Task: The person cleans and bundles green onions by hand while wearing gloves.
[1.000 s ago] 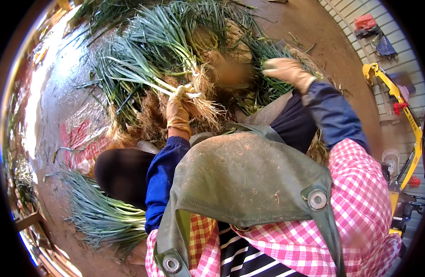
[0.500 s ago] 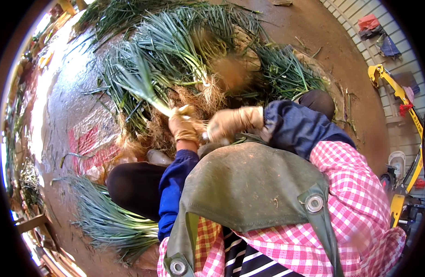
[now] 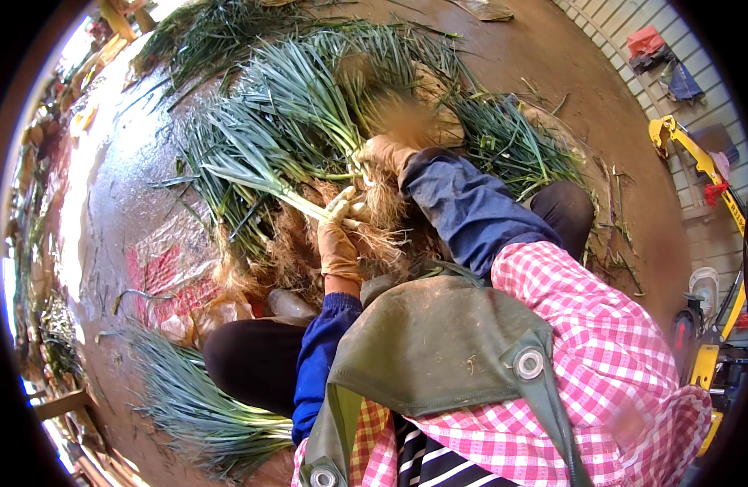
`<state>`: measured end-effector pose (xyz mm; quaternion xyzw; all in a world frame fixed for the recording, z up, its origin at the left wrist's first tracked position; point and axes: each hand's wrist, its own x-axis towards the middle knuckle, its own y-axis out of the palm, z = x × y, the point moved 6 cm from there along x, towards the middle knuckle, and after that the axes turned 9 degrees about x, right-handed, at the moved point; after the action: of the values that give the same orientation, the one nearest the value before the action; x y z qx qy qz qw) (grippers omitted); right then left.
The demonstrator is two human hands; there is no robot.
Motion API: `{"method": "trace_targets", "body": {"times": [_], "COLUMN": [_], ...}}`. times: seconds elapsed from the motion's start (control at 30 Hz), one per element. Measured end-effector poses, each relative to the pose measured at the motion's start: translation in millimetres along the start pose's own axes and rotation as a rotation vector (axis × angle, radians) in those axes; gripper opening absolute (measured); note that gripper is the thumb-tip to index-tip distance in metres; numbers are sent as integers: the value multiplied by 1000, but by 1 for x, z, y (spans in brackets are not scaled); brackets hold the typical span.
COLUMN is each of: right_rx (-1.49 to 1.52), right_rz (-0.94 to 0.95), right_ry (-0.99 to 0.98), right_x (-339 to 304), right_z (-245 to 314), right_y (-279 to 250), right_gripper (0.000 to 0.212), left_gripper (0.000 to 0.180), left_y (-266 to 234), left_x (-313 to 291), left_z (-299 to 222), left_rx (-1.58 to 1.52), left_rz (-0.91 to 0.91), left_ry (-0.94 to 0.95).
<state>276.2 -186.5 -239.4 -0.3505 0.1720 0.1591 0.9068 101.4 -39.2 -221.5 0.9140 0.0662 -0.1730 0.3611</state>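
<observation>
My left hand, in a dirty tan glove, is closed around the white root end of a leek. The leek's green leaves point away to the upper left, and its stringy roots spread to the right of the hand. Farther off, my right hand, gloved the same way, grips leek stalks at the near edge of a large heap of leeks. Its fingers are partly hidden among the stalks. Tangled brown roots hang just below it.
A separate bundle of leeks lies at my left, beside my bent knee. A muddy red-and-white plastic sheet is on the wet floor. At the right stand a yellow metal frame and a tiled wall.
My right hand has left the spot beside my left hand and reached forward to the heap. My left hand has shifted slightly right, still holding its leek, which now lies lower.
</observation>
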Motion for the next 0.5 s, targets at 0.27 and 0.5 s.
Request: {"method": "trace_targets", "body": {"times": [0.27, 0.5], "right_rx": [596, 142], "right_rz": [156, -78], "right_ry": [-329, -364], "right_x": [-71, -110], "right_z": [33, 49], "right_y": [68, 55], "right_gripper": [33, 27], "left_gripper": [15, 10], "left_y": [-32, -38], "left_x": [12, 9], "left_z": [11, 18], "left_rx": [-161, 46], "left_rz": [-165, -268], "left_ry": [-31, -58]}}
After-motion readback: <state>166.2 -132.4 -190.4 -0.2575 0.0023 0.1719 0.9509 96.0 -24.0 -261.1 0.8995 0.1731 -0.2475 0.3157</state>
